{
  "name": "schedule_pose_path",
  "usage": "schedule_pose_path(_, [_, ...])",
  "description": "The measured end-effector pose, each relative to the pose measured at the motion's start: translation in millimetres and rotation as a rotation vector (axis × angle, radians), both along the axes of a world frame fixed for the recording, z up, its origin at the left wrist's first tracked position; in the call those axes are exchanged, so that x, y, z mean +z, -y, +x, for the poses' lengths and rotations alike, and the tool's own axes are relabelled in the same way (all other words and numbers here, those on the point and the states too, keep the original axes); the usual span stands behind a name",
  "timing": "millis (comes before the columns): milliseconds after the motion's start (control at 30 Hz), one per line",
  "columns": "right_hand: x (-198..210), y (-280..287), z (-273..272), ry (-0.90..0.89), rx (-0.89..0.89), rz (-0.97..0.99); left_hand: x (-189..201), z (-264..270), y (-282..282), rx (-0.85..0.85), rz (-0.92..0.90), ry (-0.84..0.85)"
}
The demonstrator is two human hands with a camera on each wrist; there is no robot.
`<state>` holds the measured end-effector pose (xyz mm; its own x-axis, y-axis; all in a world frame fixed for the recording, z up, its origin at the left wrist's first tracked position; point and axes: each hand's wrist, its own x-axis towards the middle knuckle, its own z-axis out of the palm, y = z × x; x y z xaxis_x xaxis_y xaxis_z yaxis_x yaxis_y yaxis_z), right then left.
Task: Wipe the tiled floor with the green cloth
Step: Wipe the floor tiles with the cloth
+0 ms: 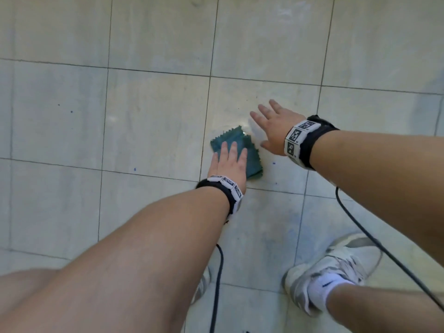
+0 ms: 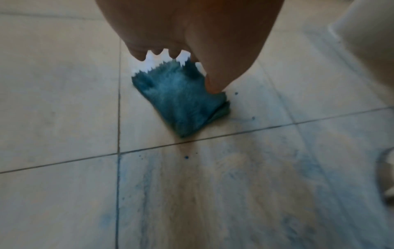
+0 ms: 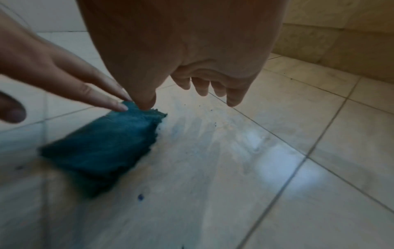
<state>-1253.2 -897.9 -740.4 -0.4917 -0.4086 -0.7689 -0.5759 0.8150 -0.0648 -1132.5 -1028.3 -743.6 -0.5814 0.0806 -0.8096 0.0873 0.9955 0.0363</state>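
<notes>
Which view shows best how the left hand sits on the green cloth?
The head view: the left hand lies flat, straight fingers across the green cloth. The left wrist view shows the cloth under the palm, only fingertips visible. The right wrist view shows those fingers reaching its edge.

It looks like an indoor room with a hard floor, maybe in a home, but the exact kind of room I cannot tell. The tiled floor (image 1: 156,111) is made of large pale glossy tiles with dark grout lines. Beyond the right hand (image 3: 187,55), a tiled wall (image 3: 341,38) rises.
</notes>
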Motion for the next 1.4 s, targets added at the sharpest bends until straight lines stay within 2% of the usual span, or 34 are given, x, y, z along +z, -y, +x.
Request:
schedule_pose_path(300, [164.4, -38.0, 52.7, 0.156, -0.059, 0.084, 186.2, 26.3, -15.6, 0.058, -0.009, 0.079])
schedule_pose_path(433, [224.2, -41.5, 66.2, 0.176, -0.022, 0.049, 250.2, 40.5, -31.3, 0.178, -0.019, 0.081])
schedule_pose_path(533, [254.8, -40.6, 72.4, 0.184, -0.011, 0.029, 282.1, 50.9, -39.0, 0.27, -0.002, 0.078])
schedule_pose_path(700, [273.7, -41.4, 77.3, 0.183, -0.009, 0.036, 299.3, 58.6, -26.7, 0.31, 0.025, 0.089])
schedule_pose_path(867, [272.8, -33.4, 89.5, 0.195, -0.078, 0.12, 303.0, 58.9, 7.1, 0.248, 0.054, 0.023])
schedule_pose_path(1067, [286.5, -7.6, 112.4, 0.215, -0.199, 0.087, 311.0, 57.5, 36.3, 0.16, 0.047, -0.001])
schedule_pose_path(1233, [294.1, 0.1, 122.5, 0.199, -0.283, 0.058, 315.5, 44.3, 41.4, 0.07, -0.005, -0.022])
schedule_pose_path(1400, [298.2, -20.4, 135.4, 0.201, -0.344, 0.043, 321.2, 41.6, 27.0, -0.006, -0.056, -0.045])
